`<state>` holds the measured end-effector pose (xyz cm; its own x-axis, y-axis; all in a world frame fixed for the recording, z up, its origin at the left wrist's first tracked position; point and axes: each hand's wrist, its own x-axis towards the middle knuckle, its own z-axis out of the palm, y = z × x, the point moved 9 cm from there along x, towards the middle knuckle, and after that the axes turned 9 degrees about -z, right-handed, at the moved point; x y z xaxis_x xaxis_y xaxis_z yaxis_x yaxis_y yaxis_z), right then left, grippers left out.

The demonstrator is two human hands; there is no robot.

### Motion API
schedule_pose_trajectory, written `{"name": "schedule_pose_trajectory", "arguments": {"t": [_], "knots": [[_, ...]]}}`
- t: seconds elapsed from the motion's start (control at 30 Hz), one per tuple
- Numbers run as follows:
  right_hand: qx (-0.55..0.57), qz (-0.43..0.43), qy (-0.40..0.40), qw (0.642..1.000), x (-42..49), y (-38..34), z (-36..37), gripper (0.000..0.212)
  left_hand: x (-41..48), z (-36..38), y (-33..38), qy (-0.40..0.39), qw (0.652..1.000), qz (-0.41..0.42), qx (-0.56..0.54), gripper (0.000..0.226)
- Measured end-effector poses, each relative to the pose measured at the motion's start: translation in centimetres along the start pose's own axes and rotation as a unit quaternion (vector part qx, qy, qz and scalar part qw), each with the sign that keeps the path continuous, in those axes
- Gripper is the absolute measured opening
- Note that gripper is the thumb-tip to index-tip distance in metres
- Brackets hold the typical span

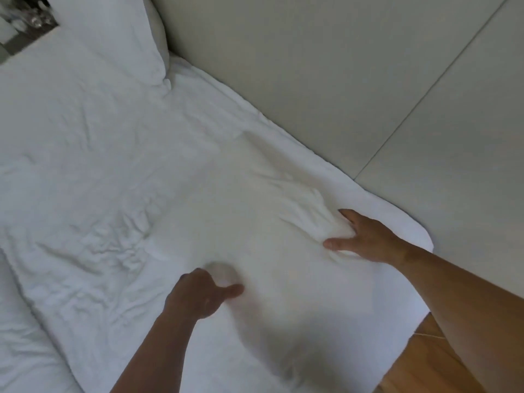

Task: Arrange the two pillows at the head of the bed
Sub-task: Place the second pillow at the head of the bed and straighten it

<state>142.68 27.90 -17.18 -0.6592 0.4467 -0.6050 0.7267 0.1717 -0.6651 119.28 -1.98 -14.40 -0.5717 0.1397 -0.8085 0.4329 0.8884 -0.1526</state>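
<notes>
Checking progress from the head camera. One pillow (113,43) sits at the far end of the bed, its edge against the headboard (283,61), so I count that half as placed or close to it. The second, near pillow (269,211) lies flat in front of me, touching the headboard along its far edge, its outer corner just beside the edge of the mattress where the wooden floor (425,361) shows.

Right hand (365,239): fingers spread, palm pressed flat into the pillow near its headboard-side corner; the fabric bunches into creases just ahead of the fingertips. It pinches nothing that I can see. Left hand (201,293): fingers curled under, thumb out, resting on or pushing into the pillow's near side. This part of the frame is blurred, so I cannot tell whether it grips cloth or only presses.

The duvet (85,194) between the pillows is heavily wrinkled.

Judgement: task well along. Both pillows are at the head end; what remains looks like squaring and flattening the near one. There is a clear gap between the two pillows, so closing or evening that spacing may also be left.
</notes>
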Motion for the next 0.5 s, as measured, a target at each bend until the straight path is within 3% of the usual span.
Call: {"name": "schedule_pose_trajectory", "arguments": {"t": [0.03, 0.1, 0.2, 0.27, 0.37, 0.43, 0.5], "knots": [[0.004, 0.006, -0.004, 1.0, -0.7, 0.4, -0.2, 0.107, 0.2, -2.6, 1.1, 0.023, 0.998, 0.02, 0.056, 0.118], [0.014, 0.01, -0.005, 1.0, -1.7, 1.4, -0.5, 0.099, 0.0, -8.4, 4.9, 0.078, 0.987, 0.087, 0.109, 0.079], [0.045, 0.02, -0.006, 0.999, -2.6, 3.3, -0.8, 0.093, 1.2, -14.6, 12.0, 0.128, 0.972, 0.186, 0.072, 0.046], [0.055, 0.025, -0.007, 0.998, -2.7, 4.8, -0.8, 0.107, 3.0, -16.6, 16.7, 0.123, 0.96, 0.242, 0.059, 0.049], [0.059, 0.05, -0.019, 0.997, -2.4, 7.4, -0.6, 0.141, 6.6, -17.7, 22.4, 0.116, 0.944, 0.28, 0.127, 0.064], [0.075, 0.058, -0.034, 0.995, -2.3, 8.8, -0.4, 0.15, 9.2, -17.7, 24.7, 0.087, 0.945, 0.272, 0.159, 0.071], [0.085, 0.049, -0.046, 0.994, -2.2, 9.5, -0.5, 0.146, 11.7, -17.5, 25.8, 0.027, 0.957, 0.24, 0.158, 0.075]]}}
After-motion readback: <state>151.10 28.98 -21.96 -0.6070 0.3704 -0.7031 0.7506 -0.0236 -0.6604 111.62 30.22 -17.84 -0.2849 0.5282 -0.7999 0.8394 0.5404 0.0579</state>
